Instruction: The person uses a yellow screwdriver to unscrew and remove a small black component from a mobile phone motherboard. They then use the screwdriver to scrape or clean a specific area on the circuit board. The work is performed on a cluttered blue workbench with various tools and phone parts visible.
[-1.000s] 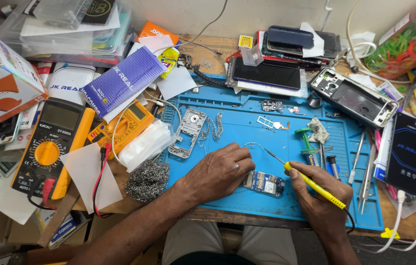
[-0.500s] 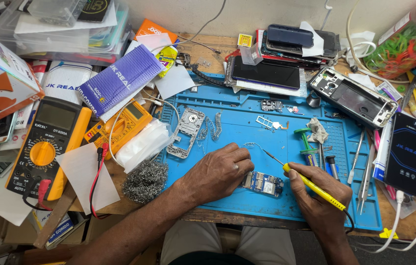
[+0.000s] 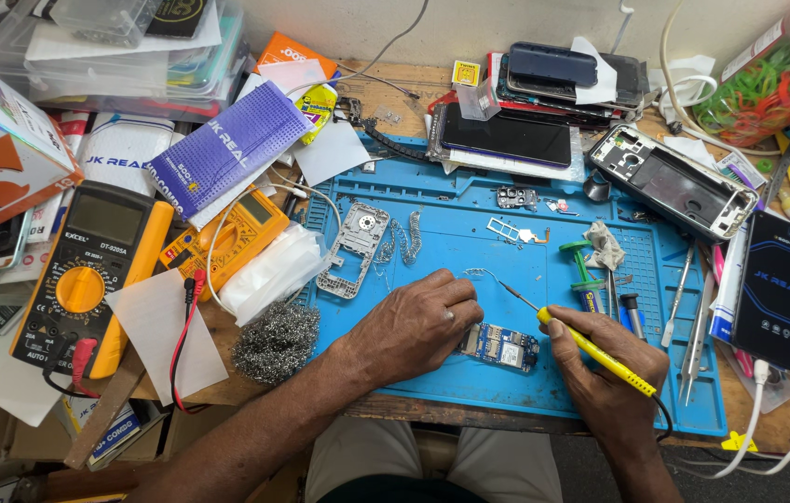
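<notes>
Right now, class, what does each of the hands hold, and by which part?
Right hand grips the yellow soldering iron mid-handle; left hand pins the small circuit board by its left end.

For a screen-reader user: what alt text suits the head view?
Right hand holds a yellow soldering iron near a small circuit board that the left hand steadies on a blue mat, amid a cluttered bench with a multimeter.
</notes>
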